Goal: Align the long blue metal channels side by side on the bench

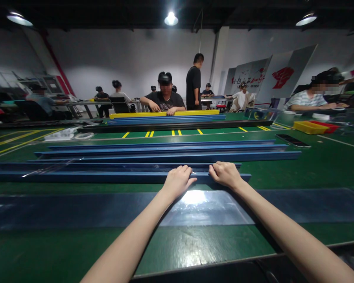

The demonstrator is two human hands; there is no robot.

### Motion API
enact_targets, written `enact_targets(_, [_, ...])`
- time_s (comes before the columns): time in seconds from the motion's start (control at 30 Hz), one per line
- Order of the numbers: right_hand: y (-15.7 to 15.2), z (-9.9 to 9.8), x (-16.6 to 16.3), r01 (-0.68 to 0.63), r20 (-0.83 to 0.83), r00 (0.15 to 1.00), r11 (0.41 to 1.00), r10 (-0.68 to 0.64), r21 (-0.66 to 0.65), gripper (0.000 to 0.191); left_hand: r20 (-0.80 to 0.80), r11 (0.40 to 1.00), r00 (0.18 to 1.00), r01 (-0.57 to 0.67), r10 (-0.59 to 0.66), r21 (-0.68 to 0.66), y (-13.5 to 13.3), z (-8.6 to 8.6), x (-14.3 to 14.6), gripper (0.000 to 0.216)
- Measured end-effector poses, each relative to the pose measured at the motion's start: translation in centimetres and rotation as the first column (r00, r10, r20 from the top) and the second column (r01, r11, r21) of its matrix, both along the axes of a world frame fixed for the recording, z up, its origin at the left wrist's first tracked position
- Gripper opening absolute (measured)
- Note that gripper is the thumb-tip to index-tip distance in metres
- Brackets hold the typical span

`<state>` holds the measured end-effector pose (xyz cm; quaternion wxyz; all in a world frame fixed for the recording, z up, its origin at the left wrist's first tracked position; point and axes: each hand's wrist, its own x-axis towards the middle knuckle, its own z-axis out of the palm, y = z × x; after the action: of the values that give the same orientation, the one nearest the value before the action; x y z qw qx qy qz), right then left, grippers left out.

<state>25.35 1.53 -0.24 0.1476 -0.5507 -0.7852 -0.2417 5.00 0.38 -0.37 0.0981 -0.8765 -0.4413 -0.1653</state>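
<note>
My left hand (178,181) is closed over the nearest long blue channel profile (106,178), fingers curled onto it and the thumb pointing right. A short gap to the right, my right hand (225,174) grips the same profile near its right end, its fingers bent down. The fingertips of both hands are partly hidden behind the profile's edge. In front of it, beneath my forearms, a long clear plastic strip (76,208) lies flat and reflects the lamp. Just beyond my hands, more blue channel profiles (171,156) lie parallel to the one I hold.
The green table (177,251) carries a phone (292,140), a yellow tray (309,127), a red tray (330,127) and a tape roll (84,135). A black bar (177,126) lies farther back. Opposite, a person (165,96) touches a yellow bar (165,114).
</note>
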Motion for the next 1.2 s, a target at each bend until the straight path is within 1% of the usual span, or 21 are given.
enact_targets(0.13, [0.2, -0.1, 0.1, -0.027, 0.006, 1.0, 1.0, 0.027, 0.016, 0.045, -0.048, 0.998, 0.999, 0.011, -0.008, 0.062, 0.1, 0.0, -0.6, 0.027])
enact_targets(0.23, [0.3, -0.2, 0.7, -0.036, -0.001, 0.999, 0.999, 0.036, 0.032, 0.046, -0.065, 0.997, 0.998, 0.001, 0.004, 0.075, 0.2, 0.2, -1.2, 0.029])
enact_targets(0.33, [0.4, -0.2, 1.9, -0.031, -0.018, 0.999, 0.999, 0.032, 0.045, 0.046, -0.071, 0.998, 0.997, -0.008, 0.013, 0.061, 0.3, 0.4, -1.7, 0.029])
enact_targets(0.47, [0.2, -0.2, 4.2, -0.01, -0.049, 0.999, 0.999, 0.011, 0.036, 0.046, -0.073, 1.0, 0.997, 0.011, -0.009, 0.027, 0.4, 0.6, -1.9, 0.029])
enact_targets(0.67, [-0.1, -0.3, 6.7, 0.068, -0.099, 0.993, 0.996, -0.061, 0.065, 0.045, -0.068, 0.995, 0.993, 0.096, -0.097, -0.021, 0.6, 0.4, -2.0, 0.02])
enact_targets(0.73, [-0.2, -0.4, 7.0, 0.08, -0.114, 0.991, 0.994, -0.071, 0.077, 0.045, -0.066, 0.994, 0.992, 0.108, -0.109, -0.028, 0.7, 0.3, -2.0, 0.018])
enact_targets(1.07, [-0.3, -0.6, 6.8, 0.103, -0.146, 0.986, 0.989, -0.087, 0.107, 0.044, -0.101, 0.996, 0.991, 0.083, -0.084, -0.014, 0.7, 0.2, -1.9, 0.02])
enact_targets(1.2, [-0.3, -0.7, 6.7, 0.104, -0.16, 0.983, 0.988, -0.085, 0.113, 0.044, -0.1, 0.997, 0.992, 0.07, -0.074, -0.042, 0.6, 0.5, -1.8, 0.019])
